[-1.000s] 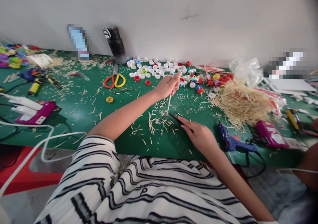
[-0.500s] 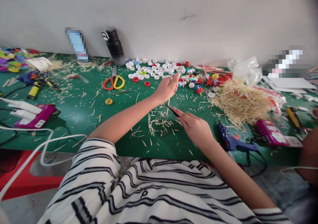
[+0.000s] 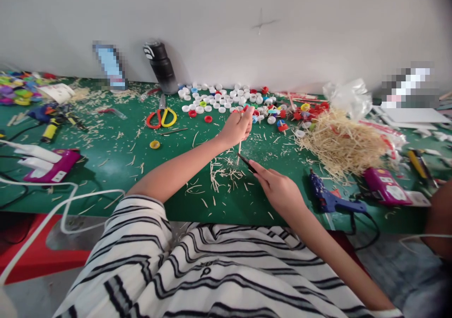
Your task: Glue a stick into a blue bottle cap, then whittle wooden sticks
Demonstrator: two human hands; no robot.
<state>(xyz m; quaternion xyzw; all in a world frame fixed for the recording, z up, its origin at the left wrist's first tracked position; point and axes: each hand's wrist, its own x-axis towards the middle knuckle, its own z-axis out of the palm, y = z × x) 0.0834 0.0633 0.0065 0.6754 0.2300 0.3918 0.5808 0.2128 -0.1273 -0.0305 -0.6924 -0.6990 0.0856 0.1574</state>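
Grey wall (image 3: pixel 318 40) fills the far side of where I sit, with a long green table (image 3: pixel 116 186) running below it, littered from end to end. Off to my right lies a big heap of thin straw-coloured slivers (image 3: pixel 344 144); a spread of bottle caps (image 3: pixel 240 93), mostly white, sits along the wall ahead of me. A blue glue gun (image 3: pixel 330 201) rests near my right forearm, and a black bottle (image 3: pixel 163 71) leans toward the wall on my left.

What has just changed is small: over the last half second my right hand (image 3: pixel 281 192) has come back a little toward my body, away from the other fist, while the rest of the table lies as it was. I read that as a short stroke, so the shaving is under way and not finished.

That right hand is closed round the handle of a dark blade (image 3: pixel 250 165), forefinger stretched along it. My left hand (image 3: pixel 236 126) is curled tight on a pale stick (image 3: pixel 239 147), which pokes down out of the fist over the table; the blade's tip meets it partway along. Whether its lower end touches the table I can't tell. Just below lie loose curled shavings (image 3: pixel 214 174).
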